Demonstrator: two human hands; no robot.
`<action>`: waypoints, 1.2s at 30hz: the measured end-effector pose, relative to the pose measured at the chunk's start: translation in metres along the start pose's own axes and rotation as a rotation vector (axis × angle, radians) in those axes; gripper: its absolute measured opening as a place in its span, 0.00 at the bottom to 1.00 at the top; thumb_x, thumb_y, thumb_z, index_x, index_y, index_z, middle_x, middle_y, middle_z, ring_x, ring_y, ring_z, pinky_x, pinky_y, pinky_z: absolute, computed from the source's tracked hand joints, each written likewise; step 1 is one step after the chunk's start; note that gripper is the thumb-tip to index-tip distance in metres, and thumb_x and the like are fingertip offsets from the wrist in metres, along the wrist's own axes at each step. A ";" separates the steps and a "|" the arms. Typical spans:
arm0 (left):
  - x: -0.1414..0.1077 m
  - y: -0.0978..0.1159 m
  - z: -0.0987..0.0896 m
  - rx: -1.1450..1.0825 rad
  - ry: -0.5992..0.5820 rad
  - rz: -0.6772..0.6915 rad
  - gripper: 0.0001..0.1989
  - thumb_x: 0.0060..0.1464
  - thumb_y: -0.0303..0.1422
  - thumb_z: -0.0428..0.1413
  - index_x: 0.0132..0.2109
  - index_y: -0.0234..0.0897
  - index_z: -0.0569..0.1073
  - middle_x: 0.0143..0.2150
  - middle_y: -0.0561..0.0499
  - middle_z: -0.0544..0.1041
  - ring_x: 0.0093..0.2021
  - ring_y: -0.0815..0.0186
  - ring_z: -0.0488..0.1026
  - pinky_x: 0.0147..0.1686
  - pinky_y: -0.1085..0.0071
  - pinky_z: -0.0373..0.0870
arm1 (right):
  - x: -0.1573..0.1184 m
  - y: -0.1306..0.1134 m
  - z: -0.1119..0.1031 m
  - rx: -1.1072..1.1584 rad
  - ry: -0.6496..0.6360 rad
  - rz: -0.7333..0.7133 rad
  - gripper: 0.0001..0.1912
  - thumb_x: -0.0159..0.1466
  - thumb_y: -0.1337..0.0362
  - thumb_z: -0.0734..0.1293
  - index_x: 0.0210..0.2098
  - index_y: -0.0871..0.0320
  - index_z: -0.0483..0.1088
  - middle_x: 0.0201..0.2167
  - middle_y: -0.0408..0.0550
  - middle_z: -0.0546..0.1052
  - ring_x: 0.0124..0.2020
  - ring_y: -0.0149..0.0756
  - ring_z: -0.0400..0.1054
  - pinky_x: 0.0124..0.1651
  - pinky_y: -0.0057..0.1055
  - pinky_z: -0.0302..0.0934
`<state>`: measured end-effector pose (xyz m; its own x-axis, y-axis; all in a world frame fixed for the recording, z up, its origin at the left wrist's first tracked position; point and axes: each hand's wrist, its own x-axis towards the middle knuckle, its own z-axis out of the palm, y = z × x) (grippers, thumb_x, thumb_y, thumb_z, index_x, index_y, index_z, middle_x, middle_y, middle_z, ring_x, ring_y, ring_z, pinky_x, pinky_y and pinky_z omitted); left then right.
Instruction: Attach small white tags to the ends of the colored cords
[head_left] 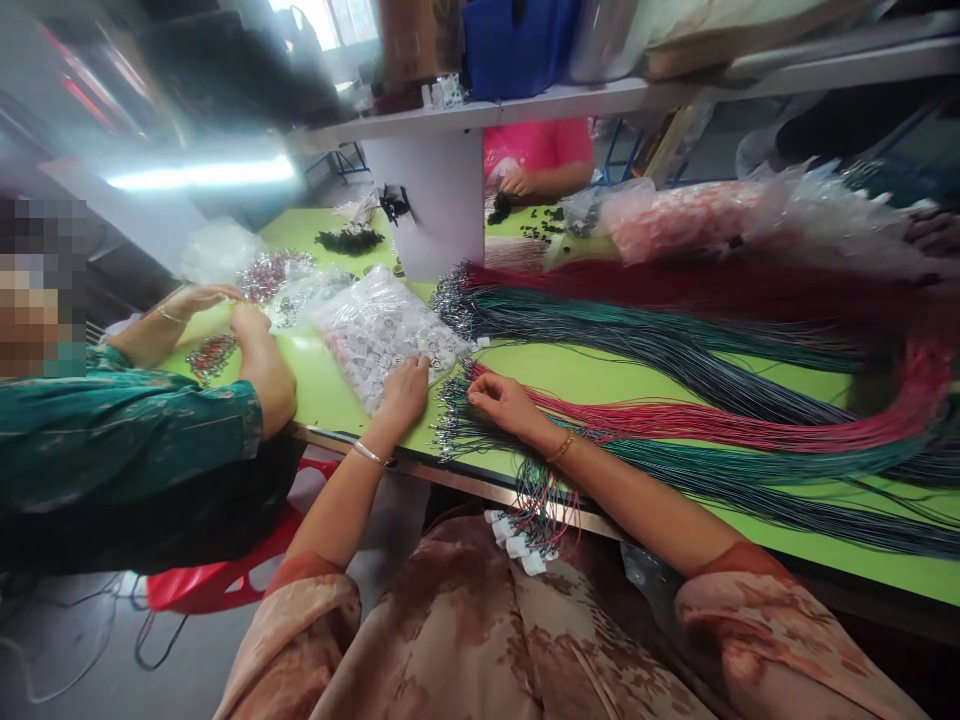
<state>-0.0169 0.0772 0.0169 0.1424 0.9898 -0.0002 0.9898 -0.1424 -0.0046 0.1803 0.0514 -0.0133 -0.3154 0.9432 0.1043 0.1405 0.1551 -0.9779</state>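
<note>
My left hand [407, 392] rests at the near side of a clear plastic bag [390, 300] of small white connector housings. Its fingers are bent and close together, and their tips are hidden among the white pieces. My right hand [501, 402] is in a pinch over the metal-tipped ends of a bundle of red wires [622, 415]. What lies between its thumb and finger is too small to make out. Green wires [660, 455] and black wires [795, 510] run alongside. Wired white connectors [517, 545] hang over the table edge in front of me.
A co-worker in a green sleeve [187, 420] works at left beside a red stool [217, 570]. Across the table is a person in a pink shirt [544, 150]. Dark red wires [675, 285] lie farther back. A shelf [540, 108] with a blue bin [517, 45] spans above.
</note>
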 end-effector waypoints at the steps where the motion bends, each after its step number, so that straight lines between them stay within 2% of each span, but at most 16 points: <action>1: -0.001 -0.002 0.002 -0.036 0.027 0.001 0.19 0.60 0.19 0.42 0.53 0.32 0.69 0.48 0.35 0.73 0.48 0.53 0.75 0.44 0.62 0.69 | 0.000 0.000 0.000 -0.004 0.005 0.001 0.11 0.56 0.56 0.65 0.29 0.59 0.69 0.23 0.40 0.68 0.26 0.29 0.57 0.32 0.28 0.54; 3: -0.005 -0.006 0.008 -0.171 0.128 0.014 0.17 0.59 0.20 0.45 0.52 0.34 0.71 0.49 0.36 0.72 0.47 0.54 0.74 0.45 0.61 0.69 | 0.000 0.000 0.000 -0.003 0.012 0.004 0.11 0.56 0.56 0.65 0.29 0.59 0.69 0.23 0.40 0.68 0.26 0.29 0.57 0.31 0.27 0.53; 5: -0.009 -0.007 0.016 -0.414 0.279 0.006 0.14 0.58 0.23 0.49 0.49 0.36 0.73 0.48 0.39 0.72 0.46 0.56 0.73 0.46 0.62 0.68 | 0.000 0.000 0.000 -0.001 0.018 0.001 0.11 0.56 0.56 0.65 0.29 0.60 0.69 0.23 0.40 0.68 0.26 0.29 0.58 0.31 0.27 0.54; 7: -0.014 -0.005 0.023 -0.780 0.384 -0.052 0.09 0.58 0.27 0.53 0.46 0.37 0.74 0.41 0.44 0.73 0.40 0.61 0.72 0.43 0.65 0.69 | 0.000 -0.001 0.001 -0.010 0.024 -0.003 0.11 0.56 0.57 0.65 0.28 0.60 0.69 0.23 0.40 0.69 0.25 0.28 0.58 0.30 0.27 0.54; 8: -0.017 -0.002 0.026 -0.998 0.385 -0.098 0.07 0.58 0.29 0.55 0.44 0.37 0.73 0.37 0.47 0.72 0.36 0.64 0.71 0.40 0.67 0.69 | 0.000 -0.002 0.001 -0.021 0.028 -0.006 0.11 0.56 0.57 0.65 0.28 0.60 0.69 0.22 0.40 0.69 0.25 0.28 0.58 0.30 0.26 0.53; 9: -0.021 0.001 0.027 -1.224 0.343 -0.147 0.07 0.57 0.32 0.57 0.42 0.36 0.73 0.32 0.51 0.71 0.31 0.67 0.69 0.36 0.70 0.69 | 0.000 -0.002 0.001 -0.033 0.032 -0.011 0.10 0.56 0.58 0.65 0.27 0.60 0.69 0.22 0.40 0.69 0.25 0.28 0.58 0.30 0.26 0.53; 11: -0.029 0.009 0.027 -1.631 0.184 -0.222 0.09 0.53 0.35 0.61 0.39 0.36 0.72 0.28 0.54 0.70 0.26 0.71 0.66 0.30 0.74 0.66 | -0.002 -0.004 0.002 -0.052 0.043 -0.024 0.10 0.55 0.59 0.65 0.26 0.60 0.69 0.21 0.40 0.68 0.24 0.27 0.57 0.29 0.26 0.52; 14: -0.041 0.021 0.020 -1.973 -0.009 -0.241 0.13 0.46 0.35 0.67 0.36 0.34 0.73 0.32 0.52 0.75 0.26 0.75 0.67 0.28 0.77 0.66 | -0.006 -0.008 0.002 -0.044 0.054 -0.044 0.09 0.55 0.59 0.65 0.26 0.59 0.68 0.20 0.39 0.67 0.22 0.26 0.55 0.27 0.25 0.51; 16: -0.048 0.027 0.014 -2.060 -0.053 -0.248 0.13 0.45 0.33 0.68 0.36 0.34 0.73 0.34 0.52 0.76 0.27 0.76 0.68 0.29 0.79 0.67 | -0.009 -0.011 0.002 -0.032 0.042 -0.056 0.09 0.55 0.59 0.65 0.27 0.59 0.67 0.20 0.38 0.66 0.22 0.25 0.53 0.26 0.25 0.50; 20: -0.055 0.036 0.011 -2.125 -0.098 -0.269 0.12 0.45 0.31 0.68 0.36 0.33 0.74 0.32 0.53 0.75 0.27 0.77 0.68 0.29 0.80 0.67 | -0.014 -0.014 0.000 -0.038 0.031 -0.089 0.08 0.55 0.60 0.65 0.26 0.59 0.67 0.19 0.37 0.64 0.21 0.25 0.52 0.25 0.24 0.49; 28: -0.058 0.042 0.016 -2.132 -0.099 -0.330 0.12 0.45 0.31 0.68 0.35 0.33 0.74 0.29 0.54 0.73 0.26 0.76 0.68 0.28 0.80 0.67 | -0.018 -0.011 -0.001 -0.176 0.009 -0.156 0.03 0.54 0.65 0.64 0.26 0.58 0.67 0.20 0.39 0.65 0.22 0.27 0.55 0.27 0.26 0.50; 32: -0.060 0.043 0.021 -2.114 -0.074 -0.342 0.14 0.43 0.32 0.69 0.35 0.33 0.74 0.28 0.55 0.72 0.25 0.77 0.68 0.27 0.80 0.66 | -0.019 -0.015 -0.003 -0.335 -0.002 -0.252 0.01 0.55 0.68 0.64 0.26 0.58 0.67 0.22 0.42 0.68 0.25 0.29 0.58 0.30 0.27 0.51; 36: -0.061 0.048 0.030 -2.052 0.006 -0.351 0.18 0.40 0.36 0.71 0.34 0.33 0.73 0.26 0.56 0.72 0.23 0.78 0.66 0.25 0.80 0.64 | -0.022 -0.013 -0.003 -0.464 -0.053 -0.341 0.02 0.55 0.69 0.63 0.27 0.58 0.66 0.24 0.44 0.70 0.26 0.31 0.60 0.31 0.28 0.51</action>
<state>0.0216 0.0100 -0.0132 -0.0147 0.9697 -0.2440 -0.4595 0.2102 0.8630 0.1882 0.0298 -0.0021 -0.4597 0.8034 0.3785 0.4158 0.5713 -0.7076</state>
